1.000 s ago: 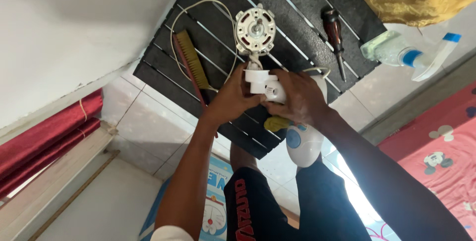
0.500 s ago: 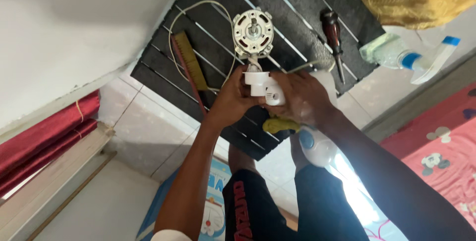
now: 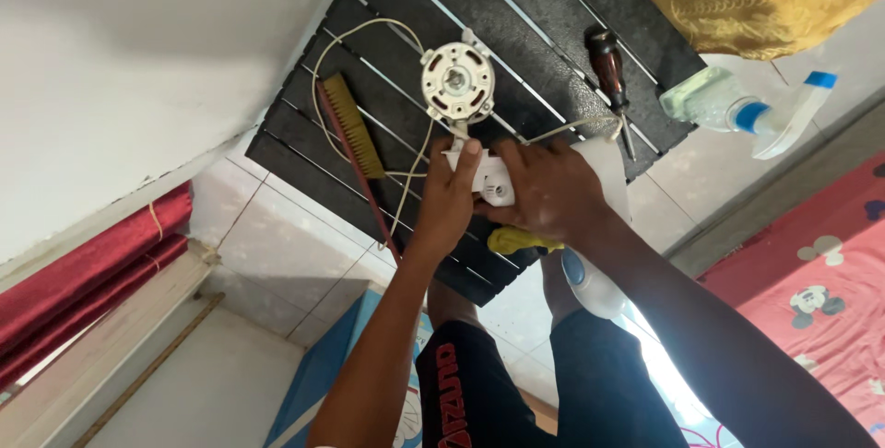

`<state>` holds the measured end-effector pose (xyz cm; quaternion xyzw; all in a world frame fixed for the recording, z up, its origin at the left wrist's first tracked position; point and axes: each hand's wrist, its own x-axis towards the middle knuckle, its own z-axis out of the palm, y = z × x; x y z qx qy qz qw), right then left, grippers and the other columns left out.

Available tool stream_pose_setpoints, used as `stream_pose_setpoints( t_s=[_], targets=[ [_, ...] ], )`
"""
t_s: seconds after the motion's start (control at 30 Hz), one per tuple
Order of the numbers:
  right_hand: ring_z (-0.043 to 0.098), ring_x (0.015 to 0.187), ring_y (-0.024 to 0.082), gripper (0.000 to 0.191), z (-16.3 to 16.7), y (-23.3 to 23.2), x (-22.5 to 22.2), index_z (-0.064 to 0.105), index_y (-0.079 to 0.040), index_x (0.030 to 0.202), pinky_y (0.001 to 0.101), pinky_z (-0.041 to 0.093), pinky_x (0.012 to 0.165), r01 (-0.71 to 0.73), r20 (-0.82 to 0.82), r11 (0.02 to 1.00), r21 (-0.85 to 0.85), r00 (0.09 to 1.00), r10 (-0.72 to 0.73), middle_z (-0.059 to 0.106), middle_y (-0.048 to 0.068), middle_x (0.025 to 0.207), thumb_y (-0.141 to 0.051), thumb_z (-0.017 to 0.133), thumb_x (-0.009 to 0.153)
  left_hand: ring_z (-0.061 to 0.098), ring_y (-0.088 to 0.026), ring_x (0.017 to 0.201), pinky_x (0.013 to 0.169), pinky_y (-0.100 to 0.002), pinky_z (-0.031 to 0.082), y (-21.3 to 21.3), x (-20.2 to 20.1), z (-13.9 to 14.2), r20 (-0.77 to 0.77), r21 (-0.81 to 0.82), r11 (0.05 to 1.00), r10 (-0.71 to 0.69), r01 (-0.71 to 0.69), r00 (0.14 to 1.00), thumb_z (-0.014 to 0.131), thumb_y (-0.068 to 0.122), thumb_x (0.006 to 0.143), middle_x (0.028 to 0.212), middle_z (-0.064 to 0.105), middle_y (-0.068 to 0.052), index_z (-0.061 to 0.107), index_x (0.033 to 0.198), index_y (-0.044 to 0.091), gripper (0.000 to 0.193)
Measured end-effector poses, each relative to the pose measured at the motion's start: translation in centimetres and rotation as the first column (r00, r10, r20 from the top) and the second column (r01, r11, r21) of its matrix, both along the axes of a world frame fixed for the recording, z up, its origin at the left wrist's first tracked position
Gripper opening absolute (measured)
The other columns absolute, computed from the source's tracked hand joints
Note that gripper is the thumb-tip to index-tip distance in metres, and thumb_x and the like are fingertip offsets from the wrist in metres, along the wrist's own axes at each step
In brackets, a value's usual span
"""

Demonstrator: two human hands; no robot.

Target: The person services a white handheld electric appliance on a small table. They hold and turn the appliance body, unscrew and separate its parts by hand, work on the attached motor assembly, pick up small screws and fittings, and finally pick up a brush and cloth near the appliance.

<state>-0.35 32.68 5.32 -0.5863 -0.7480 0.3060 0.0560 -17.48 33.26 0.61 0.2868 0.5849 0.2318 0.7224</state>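
My left hand and my right hand both grip a small white plastic housing over a black slatted mat. A round white motor part lies just beyond the housing, joined to it, with thin white wires looping off to the left. Under my right hand a yellow tool handle sticks out. The housing's far side is hidden by my fingers.
A brush with tan bristles and a red handle lies left of my hands. A dark-handled screwdriver lies to the right, near a clear spray bottle with a blue and white nozzle. A yellow cloth sits beyond. Pale tiles surround the mat.
The view has shifted slightly; both hands stay closed on the white housing with small finger adjustments.
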Motion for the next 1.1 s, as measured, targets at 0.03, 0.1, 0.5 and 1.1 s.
stream_pose_setpoints(
  t_s=[0.03, 0.1, 0.5, 1.1],
  targets=[
    [0.070, 0.077, 0.031, 0.075, 0.2, 0.0, -0.1, 0.058, -0.003, 0.118, 0.0415, 0.050, 0.074, 0.013, 0.008, 1.000, 0.005, 1.000, -0.013, 0.070, 0.015, 0.088, -0.061, 0.080, 0.076, 0.063, -0.015, 0.095, 0.081, -0.030, 0.055, -0.3, 0.0, 0.1, -0.035, 0.023, 1.000, -0.011, 0.012, 0.999, 0.056, 0.050, 0.101, 0.108, 0.064, -0.010, 0.049, 0.130, 0.001, 0.058],
    [0.071, 0.077, 0.029, 0.067, 0.4, -0.1, -0.3, 0.058, -0.005, 0.113, 0.0420, 0.050, 0.074, 0.014, 0.031, 1.000, 0.021, 0.999, -0.015, 0.069, 0.013, 0.085, -0.058, 0.078, 0.078, 0.063, -0.015, 0.099, 0.086, -0.029, 0.054, -0.8, 0.1, 0.0, -0.064, 0.055, 0.999, 0.002, 0.001, 0.998, 0.054, 0.051, 0.103, 0.110, 0.065, -0.010, 0.050, 0.129, 0.001, 0.056],
    [0.067, 0.087, 0.027, 0.053, -1.5, -1.6, -0.9, 0.054, -0.006, 0.107, 0.0421, 0.046, 0.075, -0.064, 0.091, 0.996, 0.055, 0.994, 0.059, 0.064, 0.010, 0.089, -0.047, 0.076, 0.081, 0.060, -0.018, 0.112, 0.099, -0.032, 0.048, -1.9, -1.0, -2.2, -0.093, 0.112, 0.993, -0.007, 0.018, 0.996, 0.050, 0.052, 0.104, 0.121, 0.064, -0.012, 0.050, 0.135, 0.001, 0.060],
    [0.067, 0.092, 0.027, 0.066, -1.5, -1.2, -2.3, 0.054, -0.006, 0.113, 0.0446, 0.047, 0.081, -0.041, 0.131, 0.998, -0.055, 0.990, 0.048, 0.066, 0.009, 0.093, -0.048, 0.083, 0.071, 0.063, -0.020, 0.109, 0.093, -0.033, 0.052, -2.2, -2.3, -2.2, 0.003, 0.002, 0.997, -0.075, 0.075, 0.997, 0.055, 0.049, 0.102, 0.121, 0.064, -0.013, 0.048, 0.137, -0.001, 0.061]
  ],
)
